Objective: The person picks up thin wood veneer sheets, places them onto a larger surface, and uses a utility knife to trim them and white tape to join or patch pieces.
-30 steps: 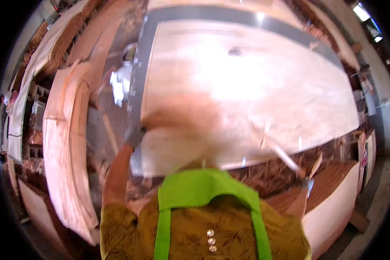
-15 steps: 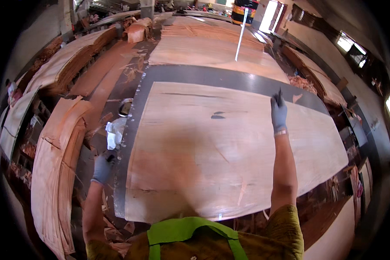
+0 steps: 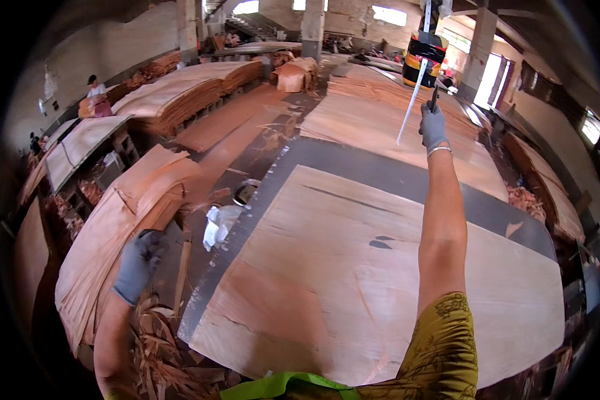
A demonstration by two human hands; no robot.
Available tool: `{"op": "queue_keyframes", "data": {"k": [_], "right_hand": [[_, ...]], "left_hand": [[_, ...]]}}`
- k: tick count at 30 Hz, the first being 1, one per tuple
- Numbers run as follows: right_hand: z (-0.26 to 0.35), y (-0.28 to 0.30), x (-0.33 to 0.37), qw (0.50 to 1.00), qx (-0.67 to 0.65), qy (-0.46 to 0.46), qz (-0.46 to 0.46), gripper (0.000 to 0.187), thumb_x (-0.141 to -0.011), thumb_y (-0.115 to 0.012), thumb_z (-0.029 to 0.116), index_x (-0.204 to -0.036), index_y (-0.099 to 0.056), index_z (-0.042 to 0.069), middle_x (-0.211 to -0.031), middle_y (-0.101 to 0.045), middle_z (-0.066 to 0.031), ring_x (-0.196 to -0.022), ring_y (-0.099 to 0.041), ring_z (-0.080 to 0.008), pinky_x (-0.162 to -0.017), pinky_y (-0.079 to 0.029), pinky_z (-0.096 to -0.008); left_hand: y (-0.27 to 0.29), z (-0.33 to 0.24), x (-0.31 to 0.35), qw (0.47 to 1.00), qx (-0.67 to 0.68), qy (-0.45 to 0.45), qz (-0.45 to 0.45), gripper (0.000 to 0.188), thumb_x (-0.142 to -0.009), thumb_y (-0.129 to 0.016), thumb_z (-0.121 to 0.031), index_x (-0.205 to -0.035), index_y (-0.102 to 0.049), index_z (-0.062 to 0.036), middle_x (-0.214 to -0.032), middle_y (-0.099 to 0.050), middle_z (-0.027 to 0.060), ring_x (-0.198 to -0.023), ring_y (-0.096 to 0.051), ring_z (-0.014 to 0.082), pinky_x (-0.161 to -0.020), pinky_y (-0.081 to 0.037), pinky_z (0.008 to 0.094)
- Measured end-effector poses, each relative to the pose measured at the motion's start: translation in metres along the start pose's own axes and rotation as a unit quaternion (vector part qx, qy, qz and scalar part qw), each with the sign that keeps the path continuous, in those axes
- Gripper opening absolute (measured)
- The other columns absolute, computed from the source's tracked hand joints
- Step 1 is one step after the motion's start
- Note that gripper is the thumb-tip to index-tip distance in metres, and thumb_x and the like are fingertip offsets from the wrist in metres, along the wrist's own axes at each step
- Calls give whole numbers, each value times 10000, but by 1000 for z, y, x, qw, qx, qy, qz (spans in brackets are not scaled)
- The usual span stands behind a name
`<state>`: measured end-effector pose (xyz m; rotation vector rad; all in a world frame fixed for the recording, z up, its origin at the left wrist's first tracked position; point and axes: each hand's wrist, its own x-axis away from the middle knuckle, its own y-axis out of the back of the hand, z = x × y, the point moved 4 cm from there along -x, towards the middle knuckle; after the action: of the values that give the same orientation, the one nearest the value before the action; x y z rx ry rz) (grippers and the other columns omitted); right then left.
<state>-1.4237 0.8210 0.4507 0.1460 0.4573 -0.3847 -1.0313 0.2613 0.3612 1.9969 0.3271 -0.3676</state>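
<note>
Head view | wood sheet [image 3: 380,293]: pale, dark-spotted, reddish lower left | left fingers [image 3: 152,245], right fingers [image 3: 427,119]: cannot tell

Wood sheet [image 3: 373,280] on table [image 3: 373,170], one stack [image 3: 117,230] left of it, another stack [image 3: 357,121] behind.

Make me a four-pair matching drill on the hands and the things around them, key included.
1. Right hand
2. Left hand
3. Crumpled bag
4. Large wood sheet

A. White in colour
B. Lying on the dark grey tabletop
C. Holding a slim dark tool
D. Near the tan stack at left

1-C; 2-D; 3-A; 4-B
</note>
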Motion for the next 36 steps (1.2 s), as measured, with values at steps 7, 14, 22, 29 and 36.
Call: {"op": "queue_keyframes", "data": {"k": [7, 14, 22, 29, 36], "right_hand": [[27, -54, 4, 991, -115, 45, -56, 262, -829, -632, 368, -742, -574, 128, -493, -371, 38, -386, -362, -86, -346, -277, -264], [47, -50, 70, 971, -192, 66, 130, 197, -869, -593, 324, -947, -565, 146, -765, -547, 4, -652, -519, -120, -574, -418, -249], [34, -62, 263, 956, -200, -35, 212, 242, -937, -494, 236, -1114, -563, 87, -772, -555, -20, -632, -486, -127, -508, -354, -194], [19, -20, 376, 943, -162, -127, 260, 172, -926, -516, 187, -995, -572, 40, -662, -487, 18, -532, -386, -26, -430, -291, -174], [32, 4, 403, 982, -90, -145, 85, 177, -902, -558, 140, -1022, -569, 11, -708, -557, -9, -507, -436, -43, -428, -299, -162]], "left_hand": [[-46, -74, -50, 969, -101, -217, 56, 292, -736, -611, -76, -1027, -606, -54, -976, -604, 161, -913, -566, 337, -783, -465, 399], [-86, -151, -155, 981, 87, -156, 71, 298, -845, -599, -270, -984, -620, -8, -913, -615, 222, -756, -608, 267, -644, -486, 379], [-118, -225, -158, 926, -14, -368, -88, 160, -835, -486, -149, -786, -601, -49, -686, -579, 116, -619, -565, 274, -570, -448, 361], [-151, -250, -125, 928, 75, -364, -31, 183, -841, -510, -212, -881, -601, -58, -734, -600, 113, -672, -586, 265, -617, -466, 361], [-172, -260, -95, 915, 176, -362, 32, 252, -848, -534, -274, -976, -602, -67, -782, -621, 111, -724, -608, 255, -664, -485, 361]]}}
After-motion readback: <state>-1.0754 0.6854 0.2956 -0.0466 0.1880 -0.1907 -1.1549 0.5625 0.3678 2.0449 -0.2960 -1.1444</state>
